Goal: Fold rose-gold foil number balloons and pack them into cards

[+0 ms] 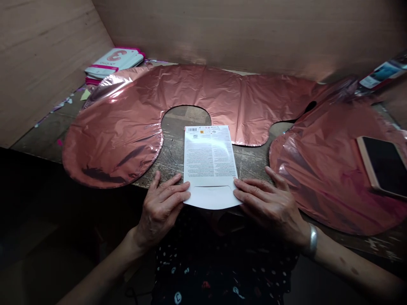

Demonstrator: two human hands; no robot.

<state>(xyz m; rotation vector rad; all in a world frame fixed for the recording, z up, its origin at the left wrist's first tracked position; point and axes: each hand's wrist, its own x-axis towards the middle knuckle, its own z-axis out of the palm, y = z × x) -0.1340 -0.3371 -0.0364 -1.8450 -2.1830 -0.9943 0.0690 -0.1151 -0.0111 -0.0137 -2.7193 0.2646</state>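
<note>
A white printed card envelope [210, 156] lies at the table's front edge, text side up, its blank curved flap end toward me. A slit crosses it just above that end. My left hand [163, 201] pinches its left edge near the flap, with the thumb hidden below. On the opposite edge my right hand [270, 201], with a silver bangle at the wrist, grips in the same way. Behind the envelope spreads a flat, uninflated rose-gold foil balloon [187, 84] in a curved shape like a 3. Its right-hand lobe reaches under a phone.
The phone [386, 165] rests on the foil at the right. A stack of white and pink packets [114, 61] with a printed 3 sits at the back left. Another plastic-wrapped packet [381, 74] is at the back right. Wooden panels [238, 34] enclose the table's back and sides.
</note>
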